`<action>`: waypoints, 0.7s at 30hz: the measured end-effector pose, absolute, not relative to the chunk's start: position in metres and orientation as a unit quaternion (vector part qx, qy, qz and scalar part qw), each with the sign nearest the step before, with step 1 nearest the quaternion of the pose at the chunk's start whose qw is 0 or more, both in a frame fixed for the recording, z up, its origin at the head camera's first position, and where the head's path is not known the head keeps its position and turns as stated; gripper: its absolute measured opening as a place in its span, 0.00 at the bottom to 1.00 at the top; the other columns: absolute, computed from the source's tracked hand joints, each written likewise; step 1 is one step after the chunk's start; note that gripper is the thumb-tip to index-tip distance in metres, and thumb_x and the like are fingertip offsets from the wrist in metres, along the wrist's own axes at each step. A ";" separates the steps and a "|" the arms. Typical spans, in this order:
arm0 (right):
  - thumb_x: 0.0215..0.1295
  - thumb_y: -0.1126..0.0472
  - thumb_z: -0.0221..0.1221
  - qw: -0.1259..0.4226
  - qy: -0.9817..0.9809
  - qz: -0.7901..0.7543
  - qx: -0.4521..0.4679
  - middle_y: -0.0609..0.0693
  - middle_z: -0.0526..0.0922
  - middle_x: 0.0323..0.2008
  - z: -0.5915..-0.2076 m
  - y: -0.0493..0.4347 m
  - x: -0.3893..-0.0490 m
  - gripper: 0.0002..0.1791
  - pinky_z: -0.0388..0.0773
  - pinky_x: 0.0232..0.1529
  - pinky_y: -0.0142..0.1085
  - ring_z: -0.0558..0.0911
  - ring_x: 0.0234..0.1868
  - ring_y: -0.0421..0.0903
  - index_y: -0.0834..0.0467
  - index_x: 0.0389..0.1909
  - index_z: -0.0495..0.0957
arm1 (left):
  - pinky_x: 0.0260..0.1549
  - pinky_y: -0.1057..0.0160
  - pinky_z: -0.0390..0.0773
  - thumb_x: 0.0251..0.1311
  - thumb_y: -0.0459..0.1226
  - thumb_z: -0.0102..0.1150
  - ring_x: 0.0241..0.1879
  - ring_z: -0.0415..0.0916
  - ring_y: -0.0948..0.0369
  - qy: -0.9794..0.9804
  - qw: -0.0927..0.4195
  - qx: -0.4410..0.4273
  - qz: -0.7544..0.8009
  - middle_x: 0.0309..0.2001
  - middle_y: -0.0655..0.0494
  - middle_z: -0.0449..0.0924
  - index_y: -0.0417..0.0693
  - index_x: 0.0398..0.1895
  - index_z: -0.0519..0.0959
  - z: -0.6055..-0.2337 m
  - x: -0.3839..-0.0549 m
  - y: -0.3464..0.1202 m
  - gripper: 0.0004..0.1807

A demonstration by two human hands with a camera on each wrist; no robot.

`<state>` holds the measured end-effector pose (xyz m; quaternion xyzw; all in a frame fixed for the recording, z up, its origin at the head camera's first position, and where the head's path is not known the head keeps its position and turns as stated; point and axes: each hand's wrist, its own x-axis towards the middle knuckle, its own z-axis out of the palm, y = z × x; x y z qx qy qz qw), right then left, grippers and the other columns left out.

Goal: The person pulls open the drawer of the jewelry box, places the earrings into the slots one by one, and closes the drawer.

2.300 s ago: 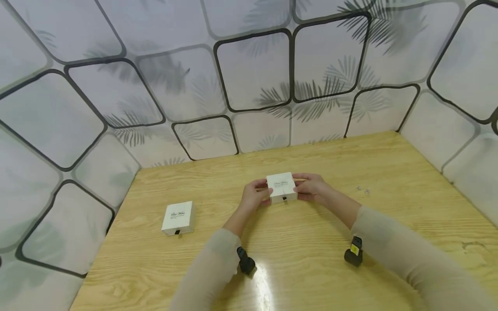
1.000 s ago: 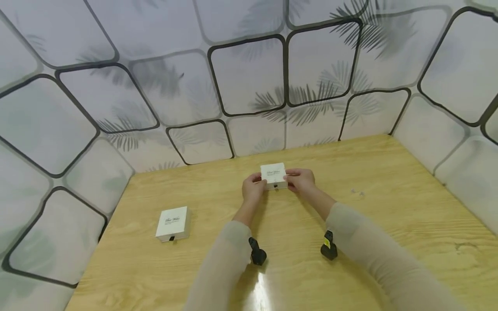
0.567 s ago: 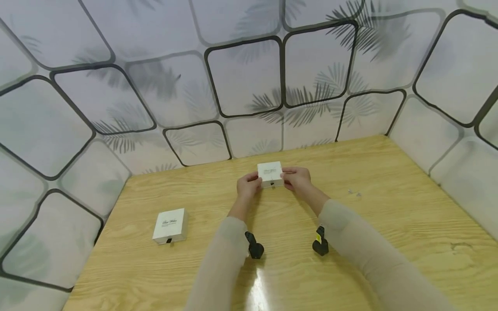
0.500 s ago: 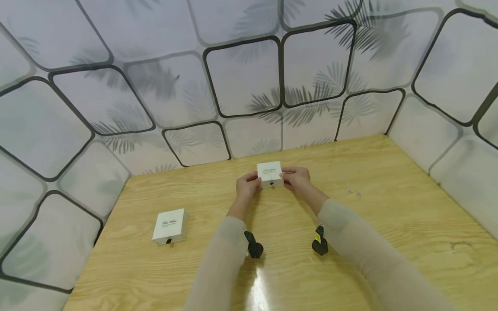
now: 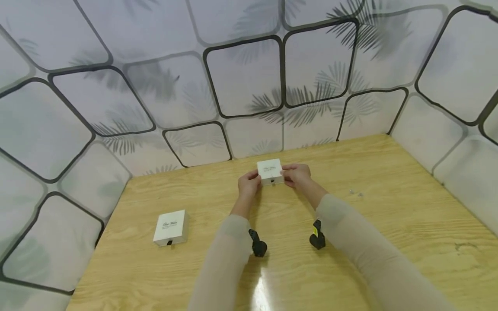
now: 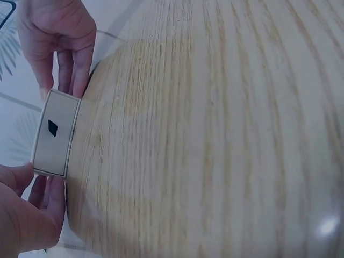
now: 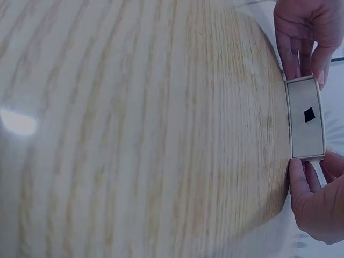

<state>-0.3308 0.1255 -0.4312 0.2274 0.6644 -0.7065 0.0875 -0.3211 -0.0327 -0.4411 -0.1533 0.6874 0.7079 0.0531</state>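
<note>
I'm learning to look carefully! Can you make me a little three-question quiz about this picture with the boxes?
1. True or false: both hands hold the same white box.
2. How many white boxes are on the wooden table?
3. The second box lies nearer which hand? A) left hand B) right hand

Key: 1. True, one hand grips each side. 2. Two. 3. A, and neither hand touches it.
</note>
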 end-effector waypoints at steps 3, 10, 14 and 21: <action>0.59 0.72 0.61 0.083 0.649 -0.717 0.240 0.48 0.81 0.27 -0.431 0.126 -0.334 0.19 0.82 0.37 0.36 0.79 0.26 0.40 0.65 0.53 0.77 | 0.39 0.69 0.78 0.63 0.27 0.53 0.35 0.71 0.64 0.678 0.049 -0.167 0.715 0.54 0.43 0.76 0.37 0.55 0.76 -0.438 -0.323 -0.030 0.17; 0.58 0.73 0.61 0.094 0.639 -0.723 0.245 0.46 0.78 0.24 -0.427 0.125 -0.336 0.20 0.81 0.37 0.36 0.77 0.26 0.41 0.66 0.53 0.76 | 0.45 0.64 0.78 0.63 0.24 0.52 0.42 0.74 0.59 0.642 0.050 -0.213 0.735 0.53 0.42 0.76 0.36 0.54 0.76 -0.440 -0.333 -0.026 0.17; 0.59 0.72 0.61 0.104 0.642 -0.719 0.246 0.45 0.78 0.22 -0.425 0.127 -0.337 0.20 0.81 0.43 0.38 0.78 0.26 0.40 0.65 0.54 0.76 | 0.43 0.63 0.81 0.59 0.24 0.56 0.43 0.77 0.58 0.629 0.051 -0.192 0.752 0.48 0.46 0.79 0.38 0.50 0.80 -0.460 -0.346 -0.034 0.15; 0.60 0.70 0.61 0.139 0.659 -0.708 0.213 0.44 0.79 0.20 -0.425 0.135 -0.336 0.22 0.82 0.45 0.37 0.79 0.26 0.40 0.67 0.56 0.73 | 0.46 0.60 0.82 0.56 0.31 0.64 0.43 0.78 0.57 0.645 0.074 -0.217 0.729 0.48 0.47 0.80 0.38 0.51 0.79 -0.470 -0.356 -0.035 0.18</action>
